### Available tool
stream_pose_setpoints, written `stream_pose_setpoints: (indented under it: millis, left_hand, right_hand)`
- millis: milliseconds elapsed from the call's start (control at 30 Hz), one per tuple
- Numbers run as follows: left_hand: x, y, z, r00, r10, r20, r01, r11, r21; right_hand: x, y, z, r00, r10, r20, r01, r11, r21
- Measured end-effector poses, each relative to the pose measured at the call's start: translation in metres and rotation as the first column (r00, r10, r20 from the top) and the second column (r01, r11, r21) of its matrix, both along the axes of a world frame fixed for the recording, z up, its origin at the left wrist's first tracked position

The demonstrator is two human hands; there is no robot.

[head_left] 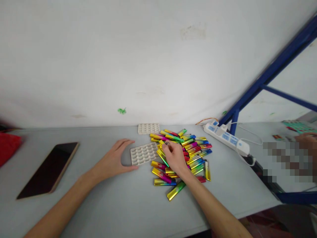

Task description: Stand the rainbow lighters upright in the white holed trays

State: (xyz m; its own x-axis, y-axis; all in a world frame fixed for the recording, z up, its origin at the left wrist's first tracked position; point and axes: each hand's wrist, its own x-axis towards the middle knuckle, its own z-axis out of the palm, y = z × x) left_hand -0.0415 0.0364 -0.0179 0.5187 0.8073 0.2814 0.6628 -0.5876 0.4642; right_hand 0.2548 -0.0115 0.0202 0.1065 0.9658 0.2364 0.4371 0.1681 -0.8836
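Note:
My left hand (114,158) is open, thumb and fingers spread in a C beside the left end of a pale grey tray (141,154) with rows of round hollows. A small gap seems to lie between hand and tray. My right hand (174,158) is closed on a shiny yellow lighter (160,142) at the tray's right end, over a heap of lighters. The lighters (162,175) have metallic bodies fading from yellow into pink, green, blue or red, and lie in mixed directions. My right hand and forearm hide part of the heap.
A second hollowed tray (148,128) lies against the white wall. At far left are a dark tablet (49,170) and something red (8,147). To the right stand a white power strip (226,138) with cables and a blue metal frame (267,77). Another person's hand (307,138) shows beyond it.

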Motion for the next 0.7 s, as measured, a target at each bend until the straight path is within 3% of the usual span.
stream_pose_setpoints:
  millis: [267,467,700]
  left_hand:
    - [-0.001,0.004,-0.005,0.998,0.009,0.069,-0.007,1.0,-0.03]
    - [0.001,0.002,0.002,0.994,-0.006,0.108,0.013,0.998,-0.061]
    - [0.001,0.004,-0.001,0.992,-0.012,0.124,0.021,0.997,-0.07]
  right_hand:
    - [0.003,-0.001,0.002,0.997,0.068,0.026,-0.069,0.996,0.052]
    - [0.004,0.001,0.01,0.957,0.26,0.127,-0.28,0.941,0.188]
    - [-0.02,0.023,0.02,0.87,0.398,0.292,-0.448,0.885,0.126]
